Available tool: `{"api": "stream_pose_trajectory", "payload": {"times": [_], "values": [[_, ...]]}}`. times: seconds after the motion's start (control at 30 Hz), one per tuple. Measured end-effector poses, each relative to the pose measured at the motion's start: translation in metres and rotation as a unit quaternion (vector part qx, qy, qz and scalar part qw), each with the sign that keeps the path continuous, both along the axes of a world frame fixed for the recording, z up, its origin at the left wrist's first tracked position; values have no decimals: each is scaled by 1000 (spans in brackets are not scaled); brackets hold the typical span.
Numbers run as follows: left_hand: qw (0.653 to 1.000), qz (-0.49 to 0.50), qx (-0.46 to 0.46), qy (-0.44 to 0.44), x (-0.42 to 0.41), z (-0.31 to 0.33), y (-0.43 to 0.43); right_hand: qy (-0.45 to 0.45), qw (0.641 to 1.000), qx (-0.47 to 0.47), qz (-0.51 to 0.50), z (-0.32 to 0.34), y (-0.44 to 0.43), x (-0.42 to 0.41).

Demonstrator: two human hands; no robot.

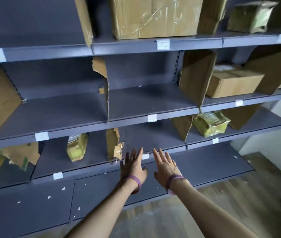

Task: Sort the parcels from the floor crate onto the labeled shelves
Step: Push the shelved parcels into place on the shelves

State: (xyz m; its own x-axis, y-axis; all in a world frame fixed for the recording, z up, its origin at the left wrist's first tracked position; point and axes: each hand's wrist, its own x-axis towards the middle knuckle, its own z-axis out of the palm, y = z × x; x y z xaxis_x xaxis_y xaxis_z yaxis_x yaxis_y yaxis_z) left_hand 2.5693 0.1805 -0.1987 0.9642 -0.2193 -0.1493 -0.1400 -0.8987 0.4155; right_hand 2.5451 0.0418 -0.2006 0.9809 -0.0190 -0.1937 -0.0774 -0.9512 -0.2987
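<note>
Head camera: a person's left hand (132,166) and right hand (166,166) stretch out side by side, palms down, toward the grey metal shelving (153,102). Each wrist is ringed by a purple wristband (135,182). The grip of each hand is spread, fingers straight and apart, holding nothing. The fingertips hover at the front edge of the third shelf down, on either side of a white label (145,156); whether they touch the edge cannot be told.

The nearest parcel, a yellow-wrapped parcel (77,146), stands on end one bay to the left, parted from the left hand by a torn cardboard divider (113,145). A yellow-green parcel (210,123) lies on the same level, up and to the right of the right hand, beyond another divider. A plain cardboard box (234,83) sits one shelf higher at right, and a large taped carton (155,16) fills the top shelf's middle bay. White paper scraps (63,188) dot the bottom shelf.
</note>
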Motion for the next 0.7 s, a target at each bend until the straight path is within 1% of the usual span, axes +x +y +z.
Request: {"api": "stream_pose_trajectory", "payload": {"times": [0.17, 0.37, 0.53, 0.7], "values": [[1000, -17, 8, -3, -23, 7, -63, -13, 1000, -6, -16, 9, -69, -28], [999, -46, 16, -14, -21, 13, -131, -15, 999, -15, -34, 12, -133, -32], [997, -75, 2, -12, 3, 10, -198, -11, 998, -32, -48, 7, -189, -13], [995, -95, -20, 1, 44, -4, -269, 5, 996, -46, -70, 3, -257, 27]]}}
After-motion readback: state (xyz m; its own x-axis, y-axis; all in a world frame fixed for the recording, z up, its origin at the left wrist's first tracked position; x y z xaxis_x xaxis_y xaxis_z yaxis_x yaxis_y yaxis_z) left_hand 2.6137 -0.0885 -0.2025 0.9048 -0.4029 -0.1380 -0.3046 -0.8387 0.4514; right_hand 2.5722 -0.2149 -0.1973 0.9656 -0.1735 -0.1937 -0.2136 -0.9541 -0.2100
